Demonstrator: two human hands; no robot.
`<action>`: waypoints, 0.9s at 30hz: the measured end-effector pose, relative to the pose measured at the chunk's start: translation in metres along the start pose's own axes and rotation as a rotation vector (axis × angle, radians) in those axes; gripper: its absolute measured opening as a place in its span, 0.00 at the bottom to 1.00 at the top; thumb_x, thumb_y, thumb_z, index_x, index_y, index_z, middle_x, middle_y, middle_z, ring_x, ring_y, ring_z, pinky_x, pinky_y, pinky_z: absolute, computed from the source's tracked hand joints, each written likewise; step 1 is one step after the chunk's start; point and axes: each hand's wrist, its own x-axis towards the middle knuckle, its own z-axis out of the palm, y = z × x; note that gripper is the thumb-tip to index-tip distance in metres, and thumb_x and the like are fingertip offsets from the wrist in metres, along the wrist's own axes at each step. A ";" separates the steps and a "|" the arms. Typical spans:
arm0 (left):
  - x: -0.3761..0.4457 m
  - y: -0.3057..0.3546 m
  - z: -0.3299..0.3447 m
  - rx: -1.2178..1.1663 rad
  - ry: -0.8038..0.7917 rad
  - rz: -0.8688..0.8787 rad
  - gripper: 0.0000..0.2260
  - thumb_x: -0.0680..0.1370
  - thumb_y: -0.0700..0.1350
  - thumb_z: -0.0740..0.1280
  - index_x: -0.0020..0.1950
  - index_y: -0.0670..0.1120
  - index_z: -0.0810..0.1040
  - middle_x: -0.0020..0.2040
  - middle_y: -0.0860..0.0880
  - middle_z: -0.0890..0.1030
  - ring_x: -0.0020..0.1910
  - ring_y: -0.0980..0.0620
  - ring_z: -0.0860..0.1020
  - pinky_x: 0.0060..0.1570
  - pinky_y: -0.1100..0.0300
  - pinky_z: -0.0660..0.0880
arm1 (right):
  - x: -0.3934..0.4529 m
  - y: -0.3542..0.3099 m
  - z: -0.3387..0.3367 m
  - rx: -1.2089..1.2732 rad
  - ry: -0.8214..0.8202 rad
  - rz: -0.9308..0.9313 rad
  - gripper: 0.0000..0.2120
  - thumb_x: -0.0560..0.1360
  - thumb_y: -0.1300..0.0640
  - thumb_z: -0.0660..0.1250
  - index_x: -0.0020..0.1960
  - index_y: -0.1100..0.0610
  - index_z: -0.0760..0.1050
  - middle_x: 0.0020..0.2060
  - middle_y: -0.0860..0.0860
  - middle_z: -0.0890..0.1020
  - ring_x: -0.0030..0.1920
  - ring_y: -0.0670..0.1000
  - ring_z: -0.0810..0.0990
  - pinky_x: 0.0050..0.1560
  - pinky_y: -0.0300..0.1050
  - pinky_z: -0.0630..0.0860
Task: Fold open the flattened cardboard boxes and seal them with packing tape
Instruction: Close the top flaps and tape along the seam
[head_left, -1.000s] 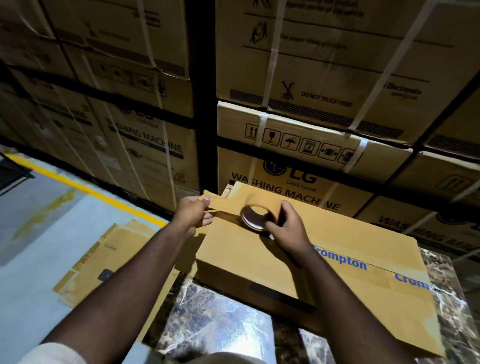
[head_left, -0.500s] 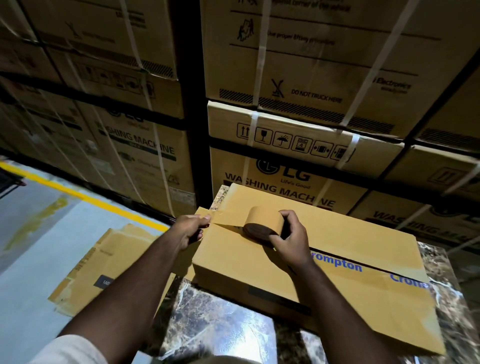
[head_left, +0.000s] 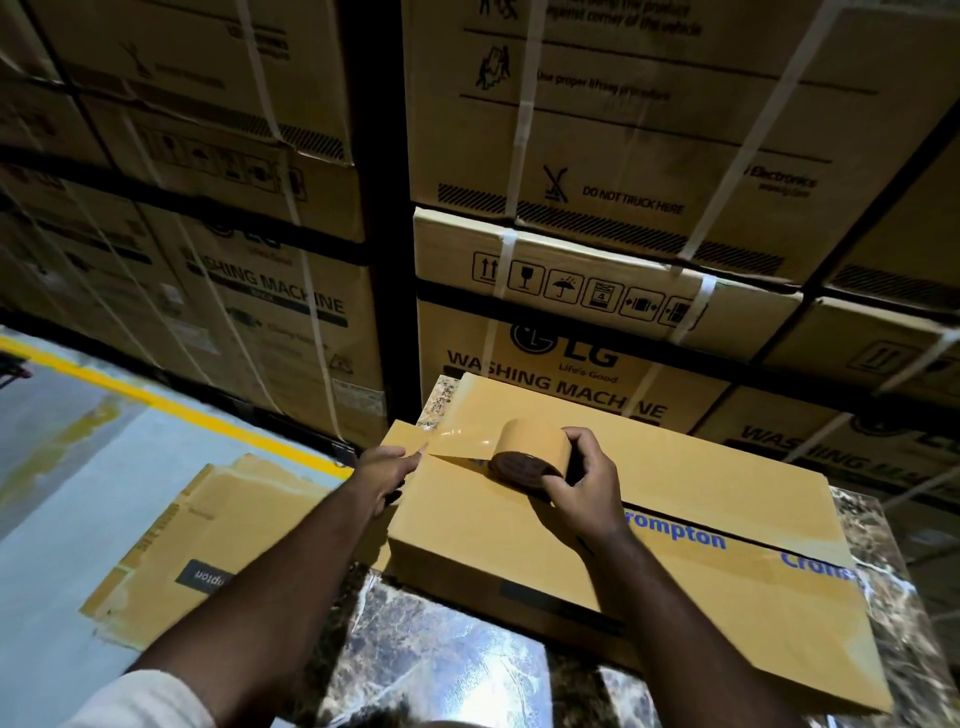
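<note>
Compared with half a second ago, the roll of tape (head_left: 530, 451) sits a little further along the box (head_left: 649, 519), toward its middle, and a longer strip of tape (head_left: 462, 441) lies stretched between the roll and the box's left end. The box has also slid slightly closer to the camera on the marble table (head_left: 447, 670), and the left hand (head_left: 387, 475) has stayed at the left edge.

The right hand (head_left: 579, 486) grips the roll, fingers curled over its top and the thumb against its dark side face, with the roll standing on edge on the box's top over the seam. The left hand presses the loose end of the strip down at the box's left end; its fingers lie nearly straight along the edge, thumb on top.

The box is folded up and closed, so nothing inside it shows. Blue lettering runs along an older band of tape (head_left: 727, 545) on the seam toward the right end.

Beside the table, a flattened box (head_left: 208, 545) lies on the grey floor (head_left: 78, 467) near a yellow line (head_left: 171, 400). Behind stands a wall of strapped washing machine cartons (head_left: 597, 249), all shut
</note>
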 end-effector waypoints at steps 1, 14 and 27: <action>-0.005 0.002 0.002 0.033 0.051 0.079 0.16 0.80 0.43 0.73 0.66 0.41 0.79 0.56 0.39 0.82 0.54 0.42 0.80 0.48 0.54 0.75 | 0.000 0.000 0.000 0.001 0.005 -0.001 0.26 0.73 0.65 0.77 0.64 0.48 0.71 0.57 0.44 0.78 0.58 0.44 0.77 0.49 0.33 0.75; -0.058 0.007 0.035 1.290 -0.119 0.954 0.47 0.78 0.78 0.48 0.84 0.50 0.34 0.83 0.54 0.36 0.82 0.57 0.36 0.81 0.53 0.39 | 0.004 -0.002 -0.040 -0.367 -0.079 -0.093 0.39 0.73 0.51 0.78 0.76 0.44 0.60 0.69 0.51 0.77 0.65 0.52 0.77 0.64 0.53 0.79; -0.072 -0.002 0.097 1.298 -0.064 0.920 0.43 0.79 0.74 0.48 0.85 0.50 0.42 0.85 0.53 0.40 0.82 0.57 0.38 0.81 0.54 0.40 | -0.012 0.032 -0.099 -0.495 -0.125 -0.383 0.33 0.80 0.57 0.70 0.79 0.37 0.62 0.73 0.48 0.68 0.70 0.52 0.70 0.65 0.51 0.74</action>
